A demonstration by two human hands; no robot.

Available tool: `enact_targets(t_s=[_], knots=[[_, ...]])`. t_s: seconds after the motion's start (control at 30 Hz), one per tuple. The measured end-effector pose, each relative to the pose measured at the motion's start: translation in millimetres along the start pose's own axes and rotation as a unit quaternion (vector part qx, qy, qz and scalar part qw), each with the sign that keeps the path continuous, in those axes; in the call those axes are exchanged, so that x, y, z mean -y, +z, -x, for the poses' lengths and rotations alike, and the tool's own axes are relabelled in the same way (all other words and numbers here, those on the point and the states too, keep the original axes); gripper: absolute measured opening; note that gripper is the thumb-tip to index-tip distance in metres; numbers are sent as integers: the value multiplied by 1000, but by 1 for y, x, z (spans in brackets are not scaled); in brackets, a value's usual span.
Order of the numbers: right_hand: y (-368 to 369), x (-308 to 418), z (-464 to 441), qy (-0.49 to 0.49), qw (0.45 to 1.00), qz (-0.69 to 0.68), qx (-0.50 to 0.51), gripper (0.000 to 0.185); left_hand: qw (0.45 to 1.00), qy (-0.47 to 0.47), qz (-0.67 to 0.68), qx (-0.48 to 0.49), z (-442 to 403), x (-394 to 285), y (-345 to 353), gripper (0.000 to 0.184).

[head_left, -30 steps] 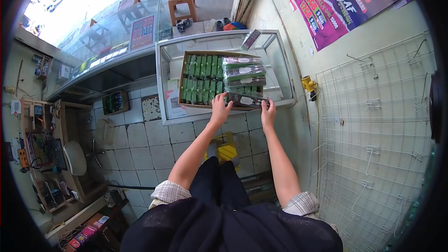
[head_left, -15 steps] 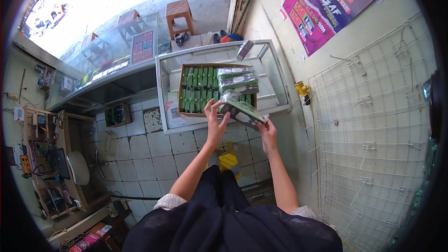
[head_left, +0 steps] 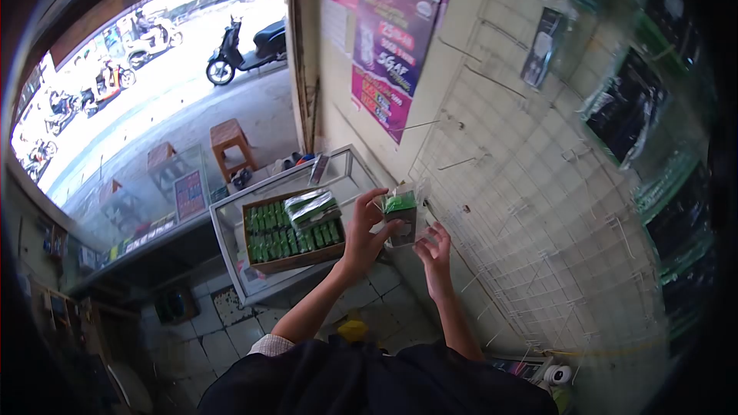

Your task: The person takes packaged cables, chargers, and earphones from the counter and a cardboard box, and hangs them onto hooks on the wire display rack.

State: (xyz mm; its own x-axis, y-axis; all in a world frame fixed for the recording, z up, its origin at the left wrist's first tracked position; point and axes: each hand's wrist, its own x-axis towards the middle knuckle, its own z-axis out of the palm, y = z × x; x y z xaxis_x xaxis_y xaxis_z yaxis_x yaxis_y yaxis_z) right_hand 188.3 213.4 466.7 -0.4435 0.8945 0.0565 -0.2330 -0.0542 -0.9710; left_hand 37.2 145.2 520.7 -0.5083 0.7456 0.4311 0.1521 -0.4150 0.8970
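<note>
Here's your left hand (head_left: 363,240) up in front of the wire rack (head_left: 530,207), thumb and fingers pinching the clear-wrapped green-and-dark packet (head_left: 401,221). Your right hand (head_left: 437,263) is at its lower corner, fingers parted and curled; whether they touch the wrap, you can't tell from here. The packet's print is too small to read. On the wall, the purple poster (head_left: 388,46) reads "5GAF". Left of your hands, the carton (head_left: 296,263) of green packs (head_left: 269,232) sits on the glass case (head_left: 240,275).
</note>
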Motion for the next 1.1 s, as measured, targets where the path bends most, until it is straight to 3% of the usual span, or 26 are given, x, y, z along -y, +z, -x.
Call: enact_targets(t_s=[0.1,0.17,0.23,0.43,0.57,0.63,0.67,0.7,0.77,0.83,0.9,0.93,1.03,1.1], knots=[[-28,55,2,-106,989,102,-20,42,993,89,-67,35,-8,-14,27,55],[-34,94,6,-111,987,113,-2,39,974,173,-140,46,-5,-19,42,53],[-31,123,8,-193,970,136,58,36,970,187,-149,52,-2,-12,59,49],[-30,131,0,-189,978,83,6,23,935,312,-123,116,-16,-10,80,45],[-18,142,-4,-200,979,-3,-36,17,926,329,-115,146,-26,-5,84,49],[-13,148,-8,-227,973,-15,-47,15,963,243,3,118,-27,-5,92,54],[-9,150,-11,-233,970,-22,-66,13,963,243,63,100,-27,-7,98,65],[-5,152,-14,-240,967,-31,-84,11,961,249,65,99,-27,-16,104,65],[1,153,-19,-260,961,-37,-93,11,986,31,160,20,-23,-30,113,74],[6,151,-23,-273,955,-42,-106,11,986,36,152,51,-31,-17,113,63],[8,144,-27,-317,939,-7,-135,12,979,-55,111,162,-31,-19,108,42],[10,143,-26,-313,940,-7,-136,12,978,-29,168,117,-27,-32,112,29],[14,143,-23,-302,944,-56,-117,12,975,-12,210,70,-34,-50,111,24],[18,147,-24,-330,933,15,-145,13,981,9,190,34,-42,-56,113,18]])
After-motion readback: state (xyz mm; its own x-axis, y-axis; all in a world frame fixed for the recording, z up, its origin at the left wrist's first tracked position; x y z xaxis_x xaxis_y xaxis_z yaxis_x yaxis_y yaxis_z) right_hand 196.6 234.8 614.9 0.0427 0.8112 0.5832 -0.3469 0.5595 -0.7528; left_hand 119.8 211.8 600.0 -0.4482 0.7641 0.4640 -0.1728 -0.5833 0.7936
